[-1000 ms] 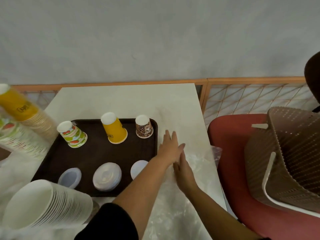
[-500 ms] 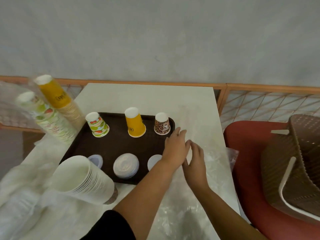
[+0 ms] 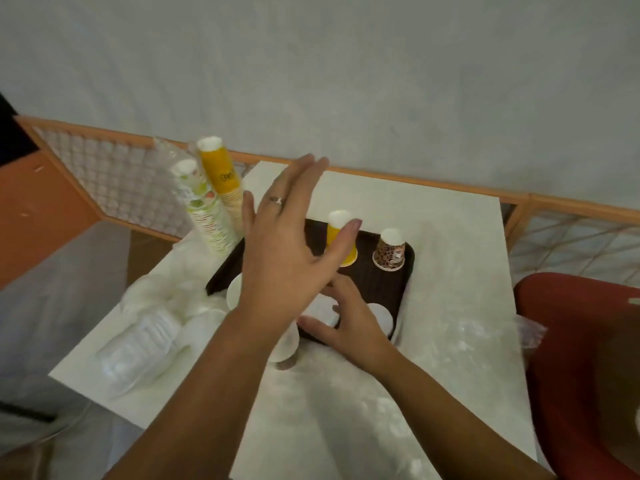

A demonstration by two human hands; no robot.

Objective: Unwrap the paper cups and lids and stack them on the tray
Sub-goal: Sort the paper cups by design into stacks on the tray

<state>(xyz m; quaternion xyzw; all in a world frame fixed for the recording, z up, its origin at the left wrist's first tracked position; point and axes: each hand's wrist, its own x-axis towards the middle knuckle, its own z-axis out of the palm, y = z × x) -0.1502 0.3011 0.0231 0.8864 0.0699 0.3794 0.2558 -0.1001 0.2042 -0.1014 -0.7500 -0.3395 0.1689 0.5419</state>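
Head view: the person's left hand (image 3: 280, 258) is raised above the dark brown plastic tray (image 3: 405, 271), fingers spread and straight, holding nothing. The right hand (image 3: 349, 320) lies lower, at the tray's near edge, fingers loosely spread over a white round lid (image 3: 323, 311) — whether it actually grasps it, I cannot tell. On the tray stand an upturned yellow paper cup (image 3: 341, 233) and a leopard-print paper cup (image 3: 389, 251), side by side. Two tall wrapped cup stacks (image 3: 214, 199) lean at the white table's (image 3: 450, 289) far-left corner; wrapped white lids (image 3: 138, 344) lie on its left side.
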